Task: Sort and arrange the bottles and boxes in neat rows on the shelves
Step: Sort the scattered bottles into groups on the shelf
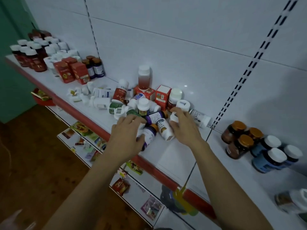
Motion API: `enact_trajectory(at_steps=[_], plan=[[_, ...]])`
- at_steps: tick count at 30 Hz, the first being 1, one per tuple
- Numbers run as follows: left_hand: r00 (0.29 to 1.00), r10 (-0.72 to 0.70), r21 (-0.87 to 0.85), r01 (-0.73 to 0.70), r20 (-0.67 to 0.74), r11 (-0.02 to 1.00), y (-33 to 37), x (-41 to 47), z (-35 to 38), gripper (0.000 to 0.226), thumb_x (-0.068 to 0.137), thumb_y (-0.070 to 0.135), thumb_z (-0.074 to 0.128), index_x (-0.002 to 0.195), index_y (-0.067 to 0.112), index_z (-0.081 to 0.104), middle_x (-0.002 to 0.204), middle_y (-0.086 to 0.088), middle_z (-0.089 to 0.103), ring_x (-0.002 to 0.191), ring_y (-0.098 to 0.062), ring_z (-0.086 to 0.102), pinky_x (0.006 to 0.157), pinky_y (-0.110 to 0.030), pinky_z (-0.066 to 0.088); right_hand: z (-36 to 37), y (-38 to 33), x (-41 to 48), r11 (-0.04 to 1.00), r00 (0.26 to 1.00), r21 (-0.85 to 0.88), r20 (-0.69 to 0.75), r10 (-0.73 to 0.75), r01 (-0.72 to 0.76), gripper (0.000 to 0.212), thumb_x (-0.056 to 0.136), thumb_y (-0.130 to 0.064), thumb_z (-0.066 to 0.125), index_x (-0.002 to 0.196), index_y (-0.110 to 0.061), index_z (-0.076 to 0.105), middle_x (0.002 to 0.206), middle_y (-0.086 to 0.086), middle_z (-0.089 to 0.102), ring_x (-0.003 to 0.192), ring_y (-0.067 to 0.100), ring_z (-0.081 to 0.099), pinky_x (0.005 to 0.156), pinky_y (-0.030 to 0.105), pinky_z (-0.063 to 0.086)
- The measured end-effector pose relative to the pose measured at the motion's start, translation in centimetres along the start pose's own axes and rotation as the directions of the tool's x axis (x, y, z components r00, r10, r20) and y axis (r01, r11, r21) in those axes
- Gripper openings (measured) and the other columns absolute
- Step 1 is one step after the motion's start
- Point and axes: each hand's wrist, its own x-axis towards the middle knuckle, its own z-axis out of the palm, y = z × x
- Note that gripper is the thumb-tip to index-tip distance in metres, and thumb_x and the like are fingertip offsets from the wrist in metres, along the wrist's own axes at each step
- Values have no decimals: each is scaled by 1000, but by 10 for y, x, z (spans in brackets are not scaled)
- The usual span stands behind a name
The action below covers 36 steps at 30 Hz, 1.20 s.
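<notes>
**A:** While both hands are down in that jumble of bottles and boxes [142,103], where does it sit?

**B:** Mid-shelf [174,155], pushed against the white back panel [182,55].

**A:** And the fingers?

**B:** The left hand [127,130] curls its fingers over a purple-labelled bottle [148,135] lying on its side, with the thumb against it. The right hand [184,125] wraps its fingers round a small white bottle [173,117].

**A:** Anything tidy?

**B:** Far left, yes. Red-labelled bottles [28,57] and red cartons [71,70] stand in rows. Orange-lidded jars [239,138] and blue bottles [272,155] stand grouped on the right.
</notes>
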Motion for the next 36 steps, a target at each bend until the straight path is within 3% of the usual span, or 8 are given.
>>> enact_trajectory(at_steps=[6,11,15,18,21,25,30,36], plan=[[847,330,92,-401,416,912,32,62,41,62,89,12,62,145,34,45,153,12,35,141,-17,25,97,-41,27,-31,33,-34,939,958,326,-215,189,-112,35,99,-12,62,126,-29,47,109,-11,61,86,0,59,70,25,43],[787,445,131,-541,428,831,37,91,70,50,88,15,69,132,34,56,135,10,51,128,-21,37,87,-40,32,-55,50,-58,787,883,602,-287,372,-135,24,100,-16,61,115,-33,53,106,-13,68,85,19,69,75,40,61],[931,333,-462,-233,147,856,45,91,59,37,88,27,77,119,34,59,113,18,65,107,-8,60,89,-33,50,-75,42,-78,637,841,770,-323,433,-32,15,105,-11,52,119,-17,53,114,5,71,90,24,72,75,33,61],[989,61,-887,93,135,452,77,72,50,28,93,23,73,118,29,63,106,13,72,99,-6,68,82,-26,54,-87,40,-105,549,769,835,-370,522,28,18,105,-12,51,124,-12,54,117,8,71,94,25,72,75,33,61],[971,58,-959,217,231,180,117,60,58,27,89,33,70,115,33,65,108,9,74,104,-14,71,81,-34,61,-103,41,-137,514,677,855,-418,606,69,25,101,-18,57,125,-12,59,116,11,72,96,25,73,75,36,61],[928,306,-959,138,213,248,170,48,76,31,88,37,70,118,34,65,116,2,70,110,-21,68,82,-38,61,-117,48,-197,529,468,844,-504,726,88,23,95,-28,64,112,-12,67,97,6,73,76,19,66,71,36,57],[874,389,-940,185,291,287,221,11,96,27,91,28,74,115,38,66,113,11,70,109,-14,66,90,-44,59,-127,61,-286,580,204,809,-587,784,100,47,92,-38,63,119,1,62,87,15,62,66,21,52,61,31,50],[744,590,-921,87,314,381,290,-52,117,40,89,11,76,121,31,64,117,14,68,108,-6,64,77,-20,56,-155,100,-366,682,-66,724,-689,722,-104,24,99,-26,65,120,-14,61,106,6,67,80,14,61,64,27,53]])
